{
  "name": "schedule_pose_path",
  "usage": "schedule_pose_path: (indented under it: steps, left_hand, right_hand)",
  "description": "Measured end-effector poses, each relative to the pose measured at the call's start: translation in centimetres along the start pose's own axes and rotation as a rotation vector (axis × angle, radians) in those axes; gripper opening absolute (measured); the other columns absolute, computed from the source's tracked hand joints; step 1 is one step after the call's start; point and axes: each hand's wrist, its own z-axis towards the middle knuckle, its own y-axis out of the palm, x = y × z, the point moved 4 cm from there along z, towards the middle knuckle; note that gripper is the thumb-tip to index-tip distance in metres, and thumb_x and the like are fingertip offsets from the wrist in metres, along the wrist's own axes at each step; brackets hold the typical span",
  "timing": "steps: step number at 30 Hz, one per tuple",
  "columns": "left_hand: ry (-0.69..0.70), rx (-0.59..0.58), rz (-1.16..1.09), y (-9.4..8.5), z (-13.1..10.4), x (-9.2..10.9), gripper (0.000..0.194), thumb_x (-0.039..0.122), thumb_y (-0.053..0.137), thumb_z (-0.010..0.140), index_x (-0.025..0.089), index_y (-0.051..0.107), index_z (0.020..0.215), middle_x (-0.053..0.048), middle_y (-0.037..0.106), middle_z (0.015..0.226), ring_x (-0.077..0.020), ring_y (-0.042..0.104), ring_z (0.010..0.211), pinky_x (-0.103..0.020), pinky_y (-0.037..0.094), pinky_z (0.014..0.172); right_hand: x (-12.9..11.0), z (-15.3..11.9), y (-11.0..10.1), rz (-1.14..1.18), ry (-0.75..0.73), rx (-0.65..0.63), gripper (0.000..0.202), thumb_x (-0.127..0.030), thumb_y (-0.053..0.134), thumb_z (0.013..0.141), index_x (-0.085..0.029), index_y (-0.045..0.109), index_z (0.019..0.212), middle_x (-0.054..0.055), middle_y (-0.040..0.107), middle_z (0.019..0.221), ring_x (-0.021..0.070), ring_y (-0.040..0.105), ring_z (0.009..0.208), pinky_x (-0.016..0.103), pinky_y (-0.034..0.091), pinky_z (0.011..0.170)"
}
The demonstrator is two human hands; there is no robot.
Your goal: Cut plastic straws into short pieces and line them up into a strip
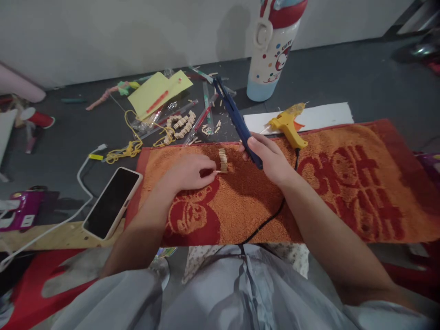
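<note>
My left hand [192, 172] rests on the orange towel [247, 206], thumb and forefinger pinching a thin wooden stick [222, 172]. The stick meets the near end of a short strip of small pale wooden pieces [223, 158] lying on the towel. My right hand [266, 156] is wrapped round the lower end of a long dark blue tool [237, 119], tilted up and away to the left; it looks like a cutter, but its exact kind is unclear. Just right of that hand sits a yellow hot glue gun [288, 123], its black cord crossing the towel.
Behind the towel lie a curved chain of wooden pieces [182, 124], yellow cord [125, 151], yellow paper [156, 96] and scattered stick bits. A tall bottle [271, 55] stands near the wall. At left are a phone [112, 202], a white cable [82, 176] and a red spool [39, 118].
</note>
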Motion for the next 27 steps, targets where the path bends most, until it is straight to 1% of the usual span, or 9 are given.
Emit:
schedule_pose_path:
  steps: [4,6,11,15,18,22,27]
  left_hand:
    - [0.014,-0.040,0.171,-0.01,-0.13,0.14,0.012,0.028,0.055,0.075,0.021,0.063,0.068,-0.003,0.058,0.068,-0.0147,0.051,0.064,-0.027,0.033,0.060]
    - [0.019,-0.055,0.214,0.09,-0.13,0.20,0.010,0.026,0.055,0.074,0.020,0.063,0.073,-0.004,0.059,0.074,-0.0155,0.053,0.068,-0.027,0.035,0.063]
    - [0.023,-0.074,0.199,0.25,-0.04,0.42,0.010,0.022,0.053,0.073,0.020,0.061,0.079,-0.004,0.058,0.080,-0.0156,0.053,0.072,-0.027,0.036,0.063]
    - [-0.005,-0.100,0.190,0.24,0.00,0.49,0.011,0.019,0.053,0.071,0.020,0.060,0.078,-0.004,0.058,0.082,-0.0159,0.053,0.071,-0.028,0.037,0.063]
    - [-0.010,-0.119,0.247,0.33,0.05,0.56,0.010,0.023,0.054,0.072,0.019,0.059,0.081,-0.005,0.058,0.084,-0.0166,0.054,0.073,-0.029,0.038,0.065]
    - [-0.013,-0.117,0.318,0.44,0.18,0.67,0.016,0.032,0.052,0.078,0.018,0.059,0.083,-0.005,0.059,0.085,-0.0162,0.055,0.075,-0.028,0.039,0.064]
    - [-0.015,-0.136,0.347,0.63,0.23,0.67,0.018,0.031,0.046,0.083,0.018,0.059,0.086,-0.005,0.060,0.089,-0.0149,0.056,0.077,-0.026,0.040,0.065]
  right_hand:
    - [0.05,-0.04,0.10,-0.021,0.009,-0.006,0.039,-0.061,0.049,0.081,-0.022,0.050,0.076,0.000,0.047,0.070,0.0124,0.045,0.063,0.026,0.036,0.056]
    - [0.09,-0.07,0.19,-0.011,0.009,-0.008,0.038,-0.060,0.050,0.081,-0.022,0.051,0.077,0.000,0.047,0.070,0.0124,0.045,0.063,0.027,0.036,0.057]
    - [0.29,-0.07,0.25,-0.001,0.006,-0.006,0.038,-0.060,0.050,0.081,-0.022,0.052,0.082,-0.001,0.048,0.072,0.0125,0.045,0.064,0.027,0.036,0.060]
    - [0.34,-0.04,0.24,-0.016,-0.001,-0.019,0.039,-0.061,0.048,0.082,-0.022,0.051,0.079,-0.001,0.048,0.072,0.0128,0.045,0.065,0.027,0.036,0.061]
    - [0.22,-0.06,0.28,-0.009,-0.008,-0.020,0.038,-0.060,0.049,0.083,-0.022,0.051,0.078,0.000,0.047,0.073,0.0130,0.045,0.066,0.027,0.036,0.062]
    - [0.02,-0.14,0.37,0.001,-0.028,-0.021,0.037,-0.057,0.050,0.083,-0.021,0.052,0.079,-0.001,0.047,0.073,0.0126,0.045,0.066,0.027,0.037,0.063]
    - [0.08,-0.20,0.41,0.005,-0.049,-0.029,0.035,-0.055,0.050,0.085,-0.021,0.053,0.080,-0.001,0.048,0.073,0.0132,0.044,0.067,0.028,0.038,0.064]
